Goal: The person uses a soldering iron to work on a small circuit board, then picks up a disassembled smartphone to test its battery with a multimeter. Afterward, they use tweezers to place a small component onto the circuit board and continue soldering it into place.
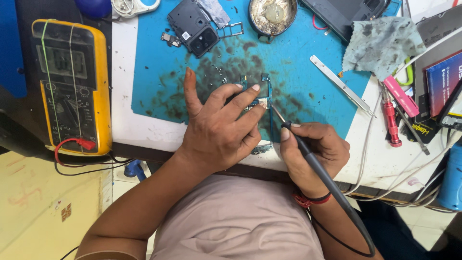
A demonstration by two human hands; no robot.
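A small phone circuit board [265, 91] lies on the stained blue work mat [298, 72]. My left hand [219, 125] rests on the board, fingers spread and pressing it down, and hides most of it. My right hand [315, 154] grips a black soldering iron [308, 154] like a pen. The iron's metal tip [276, 113] touches the board just right of my left fingertips. Its black cable runs down past my right wrist.
A yellow multimeter [72, 82] sits at the left. A black phone back cover [195, 26], a round tin [272, 17], metal tweezers [341, 85], a grey cloth [382, 43], a red screwdriver [391, 120] and white cables [385, 159] lie around the mat.
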